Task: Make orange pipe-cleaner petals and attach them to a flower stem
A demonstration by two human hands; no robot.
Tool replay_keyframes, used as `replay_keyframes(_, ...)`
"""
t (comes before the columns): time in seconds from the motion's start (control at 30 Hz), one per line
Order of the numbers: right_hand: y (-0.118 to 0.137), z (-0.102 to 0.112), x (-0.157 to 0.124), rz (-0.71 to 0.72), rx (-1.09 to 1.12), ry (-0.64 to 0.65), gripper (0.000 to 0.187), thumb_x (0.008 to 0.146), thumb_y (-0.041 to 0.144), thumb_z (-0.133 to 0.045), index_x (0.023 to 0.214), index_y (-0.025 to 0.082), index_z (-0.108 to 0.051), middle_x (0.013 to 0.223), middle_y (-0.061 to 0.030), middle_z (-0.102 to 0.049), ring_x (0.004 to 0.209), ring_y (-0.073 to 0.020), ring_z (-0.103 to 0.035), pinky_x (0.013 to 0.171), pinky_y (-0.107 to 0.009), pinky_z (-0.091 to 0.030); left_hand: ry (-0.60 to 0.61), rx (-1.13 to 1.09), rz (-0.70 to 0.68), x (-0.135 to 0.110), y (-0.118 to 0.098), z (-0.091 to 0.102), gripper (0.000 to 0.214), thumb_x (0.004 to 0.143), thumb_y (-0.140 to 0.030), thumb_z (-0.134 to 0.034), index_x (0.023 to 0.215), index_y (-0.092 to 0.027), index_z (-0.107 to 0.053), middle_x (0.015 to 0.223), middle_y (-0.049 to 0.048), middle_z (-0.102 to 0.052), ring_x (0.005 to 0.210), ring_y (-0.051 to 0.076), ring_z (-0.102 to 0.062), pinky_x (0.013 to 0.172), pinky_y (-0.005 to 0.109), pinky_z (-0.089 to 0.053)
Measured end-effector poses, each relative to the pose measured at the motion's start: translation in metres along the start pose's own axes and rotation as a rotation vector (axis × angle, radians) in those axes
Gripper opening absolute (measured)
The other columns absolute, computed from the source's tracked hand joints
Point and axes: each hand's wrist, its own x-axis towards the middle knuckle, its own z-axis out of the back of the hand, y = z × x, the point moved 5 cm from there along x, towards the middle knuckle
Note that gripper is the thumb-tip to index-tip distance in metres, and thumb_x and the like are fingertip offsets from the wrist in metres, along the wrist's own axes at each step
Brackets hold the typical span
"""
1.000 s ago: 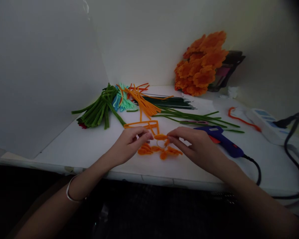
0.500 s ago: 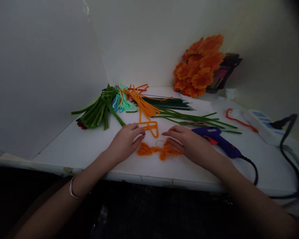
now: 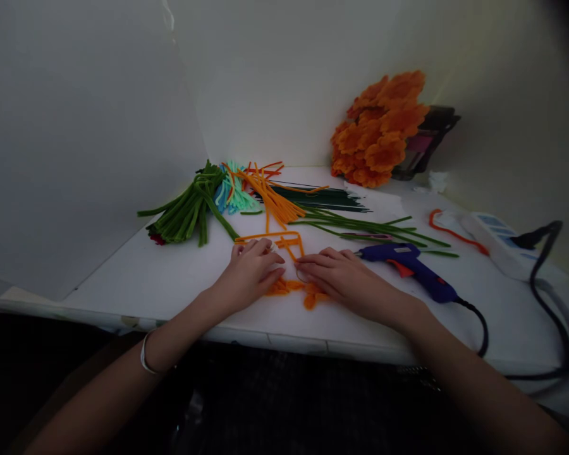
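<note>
My left hand point(image 3: 251, 275) is low over the white table, thumb and fingertips a little apart, with nothing plainly held. A small whitish spot by its fingers is too unclear to name. Just beyond it lie orange pipe cleaners point(image 3: 299, 239) bent into a frame shape. My right hand point(image 3: 344, 275) rests with fingers stretched out toward the left, near a thin loop. Both hands partly cover the fuzzy orange petal shapes point(image 3: 310, 300) on the table. Right of my right hand lies a blue glue gun point(image 3: 427, 272) with a red trigger.
Bundles of green pipe cleaners point(image 3: 184, 215), mint ones point(image 3: 239, 193) and loose orange ones point(image 3: 279, 202) lie behind. Dark thin stems point(image 3: 317, 197) are further back. Orange fuzzy flowers point(image 3: 379, 133) stand at back right. A power strip point(image 3: 497, 243) with black cable is at right.
My left hand has moved right and slightly down. My right hand has shifted a little left and lower, its fingers now flatter, over the orange petals. The gap between the hands is narrower.
</note>
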Motion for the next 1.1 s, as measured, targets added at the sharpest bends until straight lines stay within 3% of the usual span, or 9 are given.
replay_keyframes(0.2,-0.004,0.014,0.001,0.002,0.172,-0.195,0.03,0.095,0.023,-0.041,0.119,0.02,-0.06,0.122,-0.0082,-0.063,0.111,-0.0226,-0.057,0.091,-0.045,-0.044,-0.082,-0.113,0.074,0.001,0.002,0.005,0.026,0.089,-0.028,-0.049,0.108,-0.02,-0.064,0.114,0.011,-0.053,0.109,0.026,-0.049,0.092,0.047,-0.033)
replay_keyframes(0.33,0.004,0.027,-0.004,0.082,0.341,-0.341,0.03,0.095,0.021,-0.043,0.12,0.02,-0.059,0.121,-0.0079,-0.064,0.111,-0.0165,-0.059,0.094,-0.035,-0.048,-0.06,-0.522,0.068,0.004,-0.005,0.007,0.027,0.09,-0.032,-0.047,0.097,-0.015,-0.067,0.101,0.0091,-0.058,0.1,0.021,-0.054,0.089,0.038,-0.041)
replay_keyframes(0.47,0.021,0.032,-0.009,0.236,0.235,-0.402,0.034,0.093,0.016,-0.045,0.124,0.023,-0.056,0.124,-0.0075,-0.062,0.114,-0.0175,-0.057,0.094,-0.036,-0.048,-0.074,-0.941,0.189,0.005,-0.005,0.003,0.031,0.091,-0.036,-0.045,0.084,-0.014,-0.066,0.088,0.0054,-0.063,0.086,0.016,-0.058,0.076,0.029,-0.046)
replay_keyframes(0.57,0.032,0.031,-0.01,0.325,0.141,-0.405,0.035,0.092,0.013,-0.047,0.124,0.024,-0.056,0.122,-0.0063,-0.064,0.114,-0.0193,-0.057,0.093,-0.039,-0.047,-0.095,-1.102,0.252,0.004,-0.004,-0.001,0.03,0.089,-0.037,-0.05,0.083,-0.013,-0.066,0.078,0.0039,-0.064,0.077,0.014,-0.058,0.073,0.028,-0.046)
replay_keyframes(0.63,0.033,0.034,-0.011,0.294,0.152,-0.447,0.032,0.091,0.013,-0.047,0.12,0.024,-0.058,0.118,-0.0062,-0.066,0.111,-0.0196,-0.059,0.092,-0.038,-0.047,-0.124,-1.101,0.265,0.002,-0.004,0.0,0.03,0.088,-0.038,-0.051,0.082,-0.013,-0.067,0.076,0.0036,-0.065,0.075,0.014,-0.058,0.073,0.029,-0.046)
replay_keyframes(0.73,0.023,0.042,-0.013,0.029,0.249,-0.605,0.023,0.091,0.02,-0.05,0.111,0.022,-0.062,0.105,-0.008,-0.069,0.097,-0.0198,-0.064,0.084,-0.037,-0.051,-0.189,-0.937,0.212,0.0,-0.008,0.01,0.028,0.088,-0.036,-0.051,0.081,-0.016,-0.069,0.08,0.0036,-0.067,0.077,0.015,-0.058,0.073,0.028,-0.046)
replay_keyframes(0.83,0.014,0.042,-0.014,-0.188,0.395,-0.604,0.021,0.088,0.029,-0.055,0.106,0.021,-0.062,0.094,-0.0064,-0.07,0.078,-0.0179,-0.065,0.065,-0.031,-0.054,-0.186,-0.774,0.076,-0.001,-0.02,0.019,0.026,0.089,-0.032,-0.051,0.077,-0.017,-0.069,0.08,0.003,-0.065,0.078,0.015,-0.058,0.075,0.027,-0.046)
replay_keyframes(0.9,0.016,0.042,-0.013,-0.189,0.466,-0.551,0.017,0.085,0.029,-0.059,0.1,0.021,-0.063,0.09,-0.0045,-0.07,0.073,-0.0161,-0.064,0.059,-0.027,-0.052,-0.138,-0.738,0.0,-0.002,-0.028,0.02,0.027,0.091,-0.03,-0.049,0.075,-0.017,-0.067,0.08,0.0029,-0.062,0.079,0.015,-0.057,0.076,0.027,-0.045)
replay_keyframes(1.1,0.025,0.04,-0.01,-0.173,0.629,-0.474,0.006,0.084,0.025,-0.06,0.085,0.021,-0.064,0.078,-0.0014,-0.068,0.069,-0.0139,-0.061,0.064,-0.026,-0.05,-0.027,-0.687,-0.084,-0.007,-0.041,0.019,0.03,0.094,-0.027,-0.044,0.072,-0.016,-0.061,0.081,0.0033,-0.059,0.081,0.015,-0.055,0.079,0.027,-0.043)
